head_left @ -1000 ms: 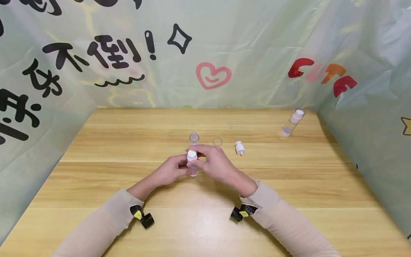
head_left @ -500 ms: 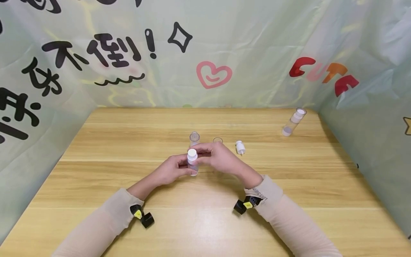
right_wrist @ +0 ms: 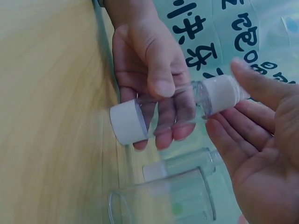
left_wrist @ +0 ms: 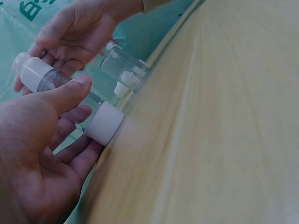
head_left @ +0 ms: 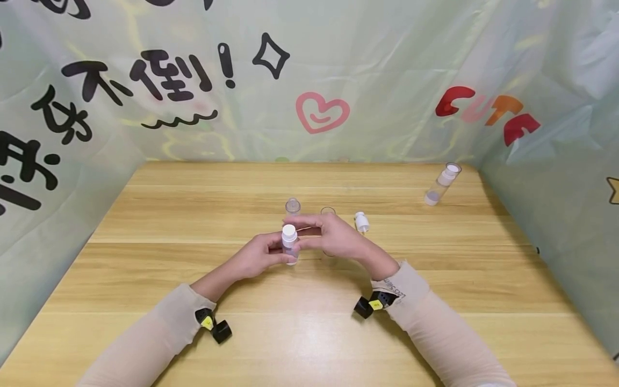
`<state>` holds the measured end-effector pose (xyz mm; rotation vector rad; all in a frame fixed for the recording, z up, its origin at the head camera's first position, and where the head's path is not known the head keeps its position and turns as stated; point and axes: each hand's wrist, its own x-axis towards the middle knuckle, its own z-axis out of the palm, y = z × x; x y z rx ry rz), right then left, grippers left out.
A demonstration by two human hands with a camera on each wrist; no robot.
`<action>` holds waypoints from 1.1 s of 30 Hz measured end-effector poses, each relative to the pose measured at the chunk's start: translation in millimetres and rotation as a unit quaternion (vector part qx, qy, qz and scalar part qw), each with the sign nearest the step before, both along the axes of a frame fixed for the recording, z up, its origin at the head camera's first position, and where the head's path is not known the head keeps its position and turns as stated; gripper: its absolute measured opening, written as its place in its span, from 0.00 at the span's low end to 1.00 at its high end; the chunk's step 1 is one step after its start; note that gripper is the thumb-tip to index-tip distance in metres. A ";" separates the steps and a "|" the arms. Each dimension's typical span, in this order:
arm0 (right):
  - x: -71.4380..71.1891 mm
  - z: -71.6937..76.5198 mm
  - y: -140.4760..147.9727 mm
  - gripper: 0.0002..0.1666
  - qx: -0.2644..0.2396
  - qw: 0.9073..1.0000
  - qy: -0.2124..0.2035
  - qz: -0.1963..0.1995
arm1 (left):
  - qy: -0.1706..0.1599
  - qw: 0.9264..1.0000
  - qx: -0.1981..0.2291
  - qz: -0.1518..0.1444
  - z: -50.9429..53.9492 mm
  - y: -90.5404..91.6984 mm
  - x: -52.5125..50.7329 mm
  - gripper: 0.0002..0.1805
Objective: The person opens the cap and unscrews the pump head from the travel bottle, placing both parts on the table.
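My left hand (head_left: pixel 256 257) grips a clear bottle (head_left: pixel 292 252) with a white base and a white pump top (head_left: pixel 289 234). The bottle is upright in the head view, its base at the tabletop. Thumb on one side and fingers on the other, the left hand wraps its clear middle, as the right wrist view shows. Around the white top, my right hand (head_left: pixel 340 236) has its thumb and fingers spread loosely; whether a fingertip touches it, I cannot tell. A clear open cylinder (right_wrist: pixel 163 198) stands beside the right hand, partly hidden by it in the head view.
Behind the hands stands another clear bottle (head_left: pixel 292 207) with an open neck. A white pump piece (head_left: pixel 361 221) lies right of the cylinder. Farther off, at the back right, is a capped bottle (head_left: pixel 441 185). Printed cloth (head_left: pixel 377 107) walls the wooden table (head_left: pixel 309 344).
My right hand has loosened from the white top and shifted slightly right and away from me, its fingers spreading. The left hand and the bottle stay in place.
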<state>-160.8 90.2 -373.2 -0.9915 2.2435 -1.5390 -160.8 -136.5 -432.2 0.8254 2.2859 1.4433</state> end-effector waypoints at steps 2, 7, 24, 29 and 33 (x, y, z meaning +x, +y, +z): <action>2.5 1.3 -1.8 0.32 -0.008 1.000 0.016 -0.012 | 0.000 1.000 -0.001 0.002 0.1 -0.2 0.1 0.19; 12.6 3.1 -11.3 0.33 0.006 0.994 0.092 -0.065 | 0.000 1.000 -0.003 -0.003 0.7 -0.1 0.2 0.17; 36.1 -7.8 -35.7 0.34 0.105 0.945 0.232 -0.204 | 0.027 0.999 -0.032 0.006 0.8 0.4 0.0 0.19; 37.0 -9.6 -37.2 0.30 0.097 0.942 0.240 -0.216 | 0.028 0.999 -0.023 0.002 0.8 0.5 0.7 0.19; 35.0 -9.5 -35.4 0.27 0.100 0.946 0.218 -0.217 | 0.024 1.000 -0.008 -0.004 0.0 0.7 1.1 0.22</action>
